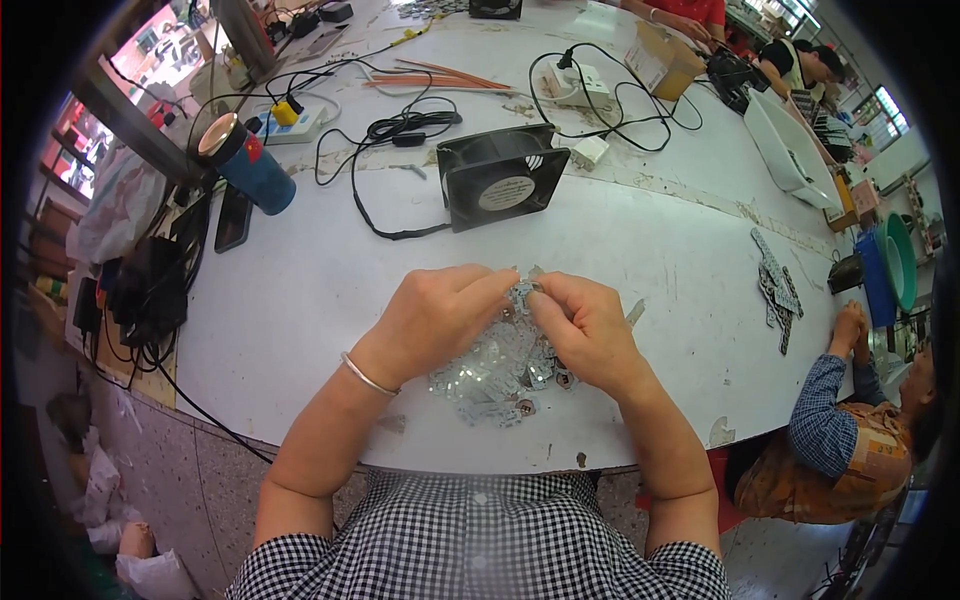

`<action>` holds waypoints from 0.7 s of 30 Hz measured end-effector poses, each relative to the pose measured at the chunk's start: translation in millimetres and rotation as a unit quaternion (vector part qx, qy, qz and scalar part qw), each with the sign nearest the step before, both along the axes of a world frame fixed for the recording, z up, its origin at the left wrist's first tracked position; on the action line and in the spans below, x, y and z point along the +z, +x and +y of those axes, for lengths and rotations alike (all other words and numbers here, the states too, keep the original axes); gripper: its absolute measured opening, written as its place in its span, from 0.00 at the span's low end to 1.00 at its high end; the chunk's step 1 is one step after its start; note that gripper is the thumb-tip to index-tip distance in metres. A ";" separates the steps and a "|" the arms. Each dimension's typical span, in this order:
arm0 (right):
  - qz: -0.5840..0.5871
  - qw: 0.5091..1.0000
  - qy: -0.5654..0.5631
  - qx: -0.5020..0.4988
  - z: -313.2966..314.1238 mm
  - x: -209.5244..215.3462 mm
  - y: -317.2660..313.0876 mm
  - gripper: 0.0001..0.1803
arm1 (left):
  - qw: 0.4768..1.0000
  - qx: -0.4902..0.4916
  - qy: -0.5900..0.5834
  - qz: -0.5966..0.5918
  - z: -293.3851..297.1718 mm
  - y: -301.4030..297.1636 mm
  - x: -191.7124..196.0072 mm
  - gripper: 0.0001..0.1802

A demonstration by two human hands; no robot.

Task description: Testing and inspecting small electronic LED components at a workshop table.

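Observation:
My left hand, with a silver bangle on its wrist, and my right hand meet over the white table. Thumbs and fingers of both pinch a small flat silvery-grey piece, perhaps a little circuit board; its exact kind is unclear. Beneath and in front of them lies a loose pile of similar small pieces, some glinting and a few with round parts. Just beyond the hands stands a black square box fan, its cable leading off to the left.
A blue tumbler and a dark phone are at the left. Power strips and tangled black cables cross the far side. Linked grey strips lie at right, near a seated person. A white tub stands beyond.

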State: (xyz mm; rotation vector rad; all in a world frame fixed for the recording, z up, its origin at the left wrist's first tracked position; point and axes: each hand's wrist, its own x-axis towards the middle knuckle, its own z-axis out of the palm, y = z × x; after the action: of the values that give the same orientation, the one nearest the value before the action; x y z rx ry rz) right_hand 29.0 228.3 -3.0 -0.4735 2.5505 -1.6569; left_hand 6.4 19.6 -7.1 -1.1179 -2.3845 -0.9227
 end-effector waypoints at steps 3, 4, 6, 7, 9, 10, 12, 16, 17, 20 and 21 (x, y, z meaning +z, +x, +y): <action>-0.022 1.000 -0.004 -0.002 0.1 3.9 0.3 0.10 | 1.000 -0.015 0.015 0.014 -1.1 -1.0 0.7 0.16; -0.022 1.000 -0.004 -0.003 0.4 3.4 -0.2 0.10 | 1.000 -0.016 0.007 0.008 -1.0 -0.2 2.6 0.16; 0.010 1.000 0.013 0.005 0.6 2.1 -1.1 0.10 | 1.000 -0.017 -0.002 0.002 -1.5 -0.4 2.7 0.16; 0.010 1.000 0.013 0.006 0.2 2.7 -0.9 0.10 | 1.000 -0.015 -0.005 0.019 -2.1 -1.6 0.8 0.16; 0.028 0.999 0.018 0.003 -1.0 4.1 0.2 0.09 | 0.999 -0.014 -0.008 0.037 -2.3 -2.0 0.2 0.16; 0.028 0.999 0.018 0.003 -1.9 3.0 0.4 0.09 | 0.999 -0.014 -0.005 0.038 -1.7 -1.8 0.8 0.15; 0.051 0.998 -0.025 -0.004 -3.5 0.0 0.2 0.09 | 0.999 -0.015 -0.003 0.039 -1.3 -1.9 0.7 0.15; 0.058 0.998 0.022 -0.001 -1.6 1.2 0.2 0.09 | 0.999 -0.013 -0.003 0.044 -1.4 -2.2 0.7 0.14; 0.061 0.998 0.033 0.002 -1.2 0.8 -0.3 0.09 | 0.999 -0.016 0.000 0.044 -1.5 -2.1 1.1 0.14; 0.062 0.997 0.041 0.005 -1.2 -1.6 -1.7 0.09 | 0.999 -0.011 0.005 0.046 -1.2 -3.4 -2.4 0.13; 0.061 0.997 0.037 0.004 -0.9 -2.3 -1.9 0.09 | 0.999 -0.012 0.005 0.046 -0.7 -3.8 -2.6 0.13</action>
State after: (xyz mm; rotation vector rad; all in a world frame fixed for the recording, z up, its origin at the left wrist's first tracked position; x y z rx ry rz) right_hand 27.1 227.4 -5.4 -0.5956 2.6813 -1.5700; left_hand 2.5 18.9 -9.7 -1.1606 -2.2951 -0.8718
